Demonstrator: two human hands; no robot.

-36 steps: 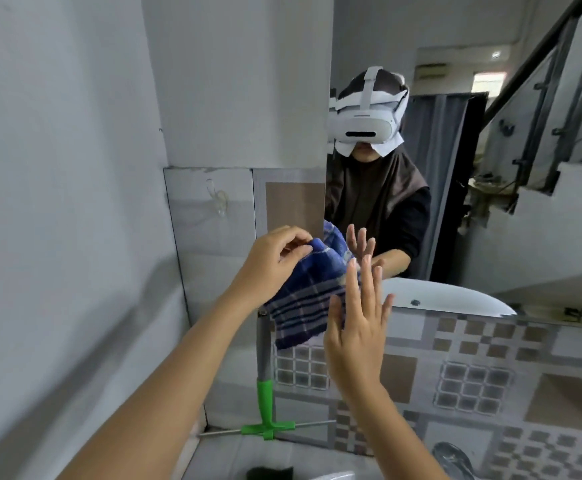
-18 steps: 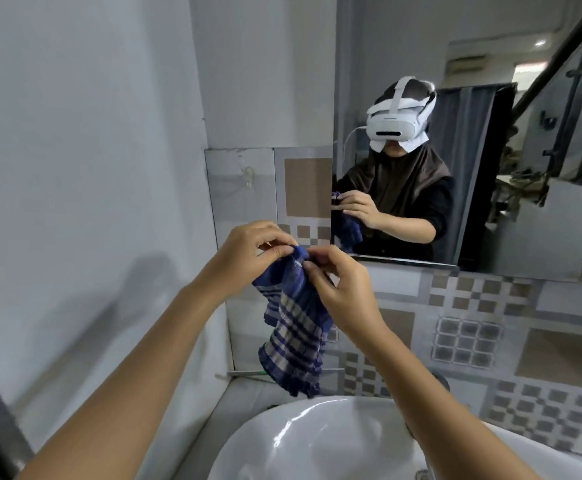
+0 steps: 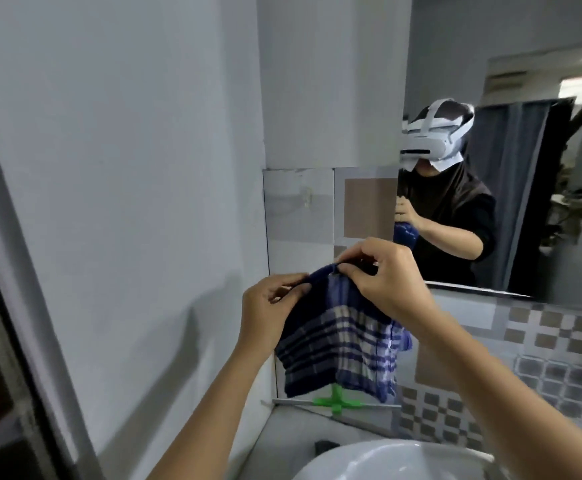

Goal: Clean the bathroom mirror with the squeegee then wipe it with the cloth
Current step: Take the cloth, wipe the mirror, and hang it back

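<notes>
From the head camera, both hands now hold the cloth (image 3: 338, 344) by its top edge and draw it out wider. Half a second ago it hung in a narrow bunch; a second ago the right hand was open and off it. The left hand (image 3: 268, 313) has its grip pinching the left part of the hem between thumb and fingers. The right hand (image 3: 383, 275) pinches the hem a little higher, its grip pressed together on the fabric.

The cloth hangs spread below the hands, in front of the tiled wall and above the sink (image 3: 386, 459), well apart from the mirror (image 3: 542, 209) at upper right. The squeegee (image 3: 338, 403) leans against the wall behind the cloth, touched by neither hand, only its green head showing.

My reading: the squeegee stage is over, and the cloth is being readied for wiping, which has not yet begun.
</notes>
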